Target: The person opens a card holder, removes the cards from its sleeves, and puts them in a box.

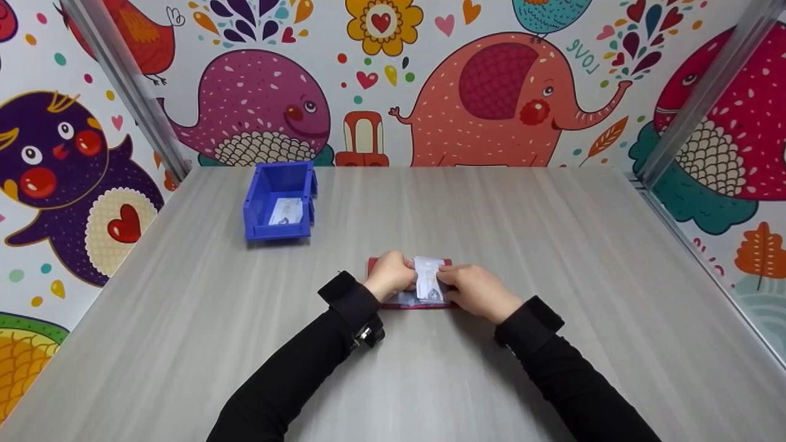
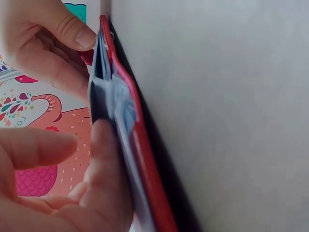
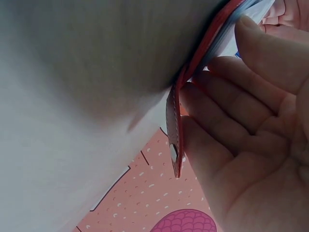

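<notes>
A red card holder (image 1: 403, 304) with clear plastic sleeves lies open on the table in the head view. On top of it is a white card (image 1: 428, 279) with a dark picture near its lower end. My right hand (image 1: 482, 291) pinches the card's right edge with thumb and fingers. From the other side, my left hand (image 1: 393, 273) touches the sleeves (image 2: 126, 104); its thumb stands apart from a straight finger in the left wrist view. A strap (image 3: 175, 133) with a metal snap sticks out beside my right fingers in the right wrist view.
A blue plastic bin (image 1: 275, 232) stands farther back on the left, with another white card (image 1: 287, 211) inside. The pale wood-grain table (image 1: 552, 227) is bordered by cartoon-printed walls (image 1: 368, 80) and metal posts (image 1: 706, 92) at the back corners.
</notes>
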### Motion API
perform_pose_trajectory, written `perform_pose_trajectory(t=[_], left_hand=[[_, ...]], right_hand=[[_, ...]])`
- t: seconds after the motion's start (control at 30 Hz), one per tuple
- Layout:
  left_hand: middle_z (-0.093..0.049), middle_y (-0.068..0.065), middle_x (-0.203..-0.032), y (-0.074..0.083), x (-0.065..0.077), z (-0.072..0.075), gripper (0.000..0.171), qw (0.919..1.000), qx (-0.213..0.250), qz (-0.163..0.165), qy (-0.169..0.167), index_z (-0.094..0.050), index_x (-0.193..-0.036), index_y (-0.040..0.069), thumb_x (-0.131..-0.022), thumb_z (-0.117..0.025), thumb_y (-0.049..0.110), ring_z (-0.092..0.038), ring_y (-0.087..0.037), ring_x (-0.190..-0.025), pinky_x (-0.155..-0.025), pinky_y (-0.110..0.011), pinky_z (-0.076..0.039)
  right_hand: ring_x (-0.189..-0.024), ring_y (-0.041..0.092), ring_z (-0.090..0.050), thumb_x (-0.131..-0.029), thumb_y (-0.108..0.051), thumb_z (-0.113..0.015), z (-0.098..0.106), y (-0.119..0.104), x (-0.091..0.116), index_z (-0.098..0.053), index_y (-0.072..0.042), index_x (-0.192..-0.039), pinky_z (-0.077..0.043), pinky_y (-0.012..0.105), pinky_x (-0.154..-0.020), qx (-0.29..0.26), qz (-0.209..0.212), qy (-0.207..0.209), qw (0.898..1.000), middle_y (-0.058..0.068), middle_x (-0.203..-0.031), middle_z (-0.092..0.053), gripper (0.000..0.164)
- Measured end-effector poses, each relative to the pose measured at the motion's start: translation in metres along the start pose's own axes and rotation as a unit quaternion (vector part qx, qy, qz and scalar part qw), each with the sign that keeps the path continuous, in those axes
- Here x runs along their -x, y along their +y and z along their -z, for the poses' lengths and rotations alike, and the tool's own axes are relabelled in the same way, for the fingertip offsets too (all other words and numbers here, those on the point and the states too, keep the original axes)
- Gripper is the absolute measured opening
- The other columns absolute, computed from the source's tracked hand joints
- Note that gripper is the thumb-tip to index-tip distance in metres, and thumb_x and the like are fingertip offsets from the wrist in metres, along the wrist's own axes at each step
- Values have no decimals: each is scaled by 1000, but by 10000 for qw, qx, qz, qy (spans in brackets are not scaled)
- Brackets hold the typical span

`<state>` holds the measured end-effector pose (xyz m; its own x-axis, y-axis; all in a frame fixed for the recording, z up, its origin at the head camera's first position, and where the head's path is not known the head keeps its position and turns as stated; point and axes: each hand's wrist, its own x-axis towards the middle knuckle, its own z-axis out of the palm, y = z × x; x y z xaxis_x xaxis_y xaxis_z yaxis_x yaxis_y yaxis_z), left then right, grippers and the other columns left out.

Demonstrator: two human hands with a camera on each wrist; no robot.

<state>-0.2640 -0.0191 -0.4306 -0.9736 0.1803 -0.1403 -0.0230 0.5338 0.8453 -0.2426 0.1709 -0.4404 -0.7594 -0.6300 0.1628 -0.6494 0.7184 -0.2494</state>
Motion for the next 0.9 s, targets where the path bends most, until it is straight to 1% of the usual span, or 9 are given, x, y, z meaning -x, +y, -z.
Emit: perform_pose_trajectory(t=[0.1, 0.2, 0.3, 0.37, 0.5, 0.57, 0.67, 0.77, 0.9], left_hand=[[-50, 2, -59, 0, -1, -1, 21, 10000, -39, -39, 81, -55, -61, 8, -72, -54, -10, -50, -9, -53, -49, -16, -40], [-53, 0, -64, -1, -2, -2, 13, 9995, -211, -111, 214, -63, -68, 2, -72, -55, -9, -52, -13, -61, -53, -18, -41], [-57, -2, -70, -2, -3, -3, 12, 9988, -347, -132, 328, -68, -77, -3, -73, -57, -7, -55, -16, -67, -57, -19, -42], [-61, -5, -74, -2, -3, -3, 13, 9991, -251, -68, 348, -69, -83, -6, -74, -59, -7, -59, -17, -69, -59, -20, -47], [-64, -10, -80, -3, -4, -4, 16, 9993, 177, 131, 286, -67, -91, -9, -76, -61, -7, -64, -17, -66, -57, -22, -53], [-64, -10, -79, -4, -5, -4, 14, 9990, 326, 196, 245, -66, -90, -10, -77, -62, -8, -63, -15, -62, -56, -21, -54], [-61, -9, -76, -3, -6, -4, 10, 9987, 408, 234, 187, -65, -86, -9, -77, -62, -8, -62, -14, -58, -54, -21, -54], [-57, -5, -73, -3, -7, -3, 6, 9992, 307, 226, 154, -63, -82, -6, -77, -62, -8, -60, -13, -57, -53, -20, -53], [-55, -3, -70, -3, -7, -3, 4, 9996, 127, 221, 128, -62, -79, -3, -77, -62, -7, -59, -11, -55, -52, -19, -51]], right_hand=[[-105, 37, -65, -83, 3, -73, 0, 0, 1, -71, 3, -102, -52, 47, -88, -1, 43, 25, 10000, 22, -117, -67, 19], [-103, 36, -66, -81, 4, -73, 1, -1, 1, -71, 3, -100, -53, 46, -86, 23, 148, 112, 9998, 21, -115, -68, 20], [-101, 35, -67, -79, 5, -74, 1, -1, 1, -71, 3, -100, -53, 46, -85, 7, 220, 184, 9996, 20, -113, -69, 21], [-101, 35, -67, -79, 5, -74, 1, -1, 1, -71, 3, -99, -53, 46, -85, 3, 230, 206, 9995, 20, -113, -69, 21], [-101, 35, -67, -79, 4, -74, 0, -1, 1, -71, 3, -100, -53, 46, -85, -7, 202, 195, 9996, 20, -113, -69, 21], [-102, 35, -67, -79, 4, -74, 0, -1, 1, -72, 3, -101, -53, 46, -85, 4, 186, 192, 9996, 20, -113, -69, 22], [-101, 35, -67, -79, 4, -74, 0, -1, 1, -72, 3, -102, -53, 45, -85, 15, 164, 190, 9997, 20, -113, -69, 23], [-101, 35, -67, -80, 4, -74, 0, -1, 1, -72, 2, -101, -53, 45, -84, 41, 100, 166, 9998, 19, -113, -69, 21], [-102, 35, -66, -81, 3, -74, 0, -3, 1, -72, 2, -101, -53, 46, -85, 85, 0, 98, 9999, 19, -114, -69, 20]])
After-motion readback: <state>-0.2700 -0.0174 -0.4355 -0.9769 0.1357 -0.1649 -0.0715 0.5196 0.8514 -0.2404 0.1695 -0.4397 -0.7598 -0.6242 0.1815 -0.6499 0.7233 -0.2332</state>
